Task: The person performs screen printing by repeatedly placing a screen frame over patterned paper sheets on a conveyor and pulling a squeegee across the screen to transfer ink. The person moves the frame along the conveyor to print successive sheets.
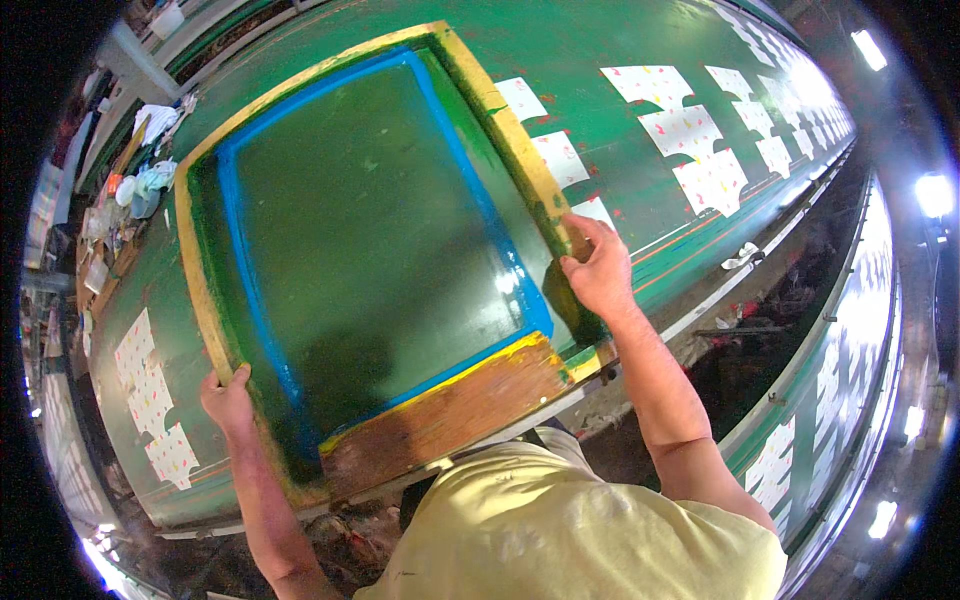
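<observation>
Between my hands is a large screen printing frame (360,230) with yellowish wooden edges, a dark green mesh and blue tape along the inside. A brown board (450,420) edged in yellow crosses its near end. My left hand (229,402) grips the left rail near the bottom, thumb on top. My right hand (597,267) is closed round the right rail, its thumb on the inner side and its fingers over the top. The frame is over a long green table (590,40); whether it rests flat on it I cannot tell.
White cut fabric pieces (680,135) with small coloured prints lie in rows to the right, and more fabric pieces (150,390) lie at the left. Another long table (850,380) runs along the right beyond a dark gap. Rags (150,185) and clutter sit at the far left.
</observation>
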### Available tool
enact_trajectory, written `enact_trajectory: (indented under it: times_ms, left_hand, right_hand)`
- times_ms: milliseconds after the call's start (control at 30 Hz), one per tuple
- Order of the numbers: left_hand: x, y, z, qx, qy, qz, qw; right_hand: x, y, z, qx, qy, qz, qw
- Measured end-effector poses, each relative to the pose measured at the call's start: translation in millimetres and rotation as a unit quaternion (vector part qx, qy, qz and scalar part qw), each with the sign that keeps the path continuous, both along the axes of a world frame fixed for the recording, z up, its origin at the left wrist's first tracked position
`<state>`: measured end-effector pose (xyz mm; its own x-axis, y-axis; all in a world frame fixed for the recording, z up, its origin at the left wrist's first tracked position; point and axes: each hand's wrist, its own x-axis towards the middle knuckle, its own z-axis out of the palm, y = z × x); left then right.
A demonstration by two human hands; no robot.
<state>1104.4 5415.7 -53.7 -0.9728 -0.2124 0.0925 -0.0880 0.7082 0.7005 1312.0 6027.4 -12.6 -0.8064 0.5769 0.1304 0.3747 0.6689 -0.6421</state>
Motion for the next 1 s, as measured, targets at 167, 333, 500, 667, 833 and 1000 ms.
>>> enact_trajectory:
  times_ms: [167,333,500,667,833,1000]
  left_hand:
    - [29,120,-3,0.015,0.003,-0.001,1.000]
    - [60,207,-8,-0.004,-0.001,0.033,0.999]
    - [75,245,-10,0.001,-0.003,0.040,0.999]
    - [77,257,-15,0.027,-0.007,0.045,0.999]
    - [79,268,-12,0.014,-0.012,0.023,1.000]
    - [81,275,-11,-0.041,-0.014,0.025,0.999]
  right_hand:
    - [25,106,-19,0.007,0.016,-0.028,0.999]
    - [45,183,-24,-0.028,0.003,-0.046,0.999]
    - [52,223,-24,-0.048,-0.001,-0.039,0.998]
    - [55,241,-22,-0.069,-0.002,-0.029,0.997]
    - [57,253,-19,-0.080,-0.022,-0.032,0.996]
    - [59,263,-25,-0.064,-0.003,-0.025,0.998]
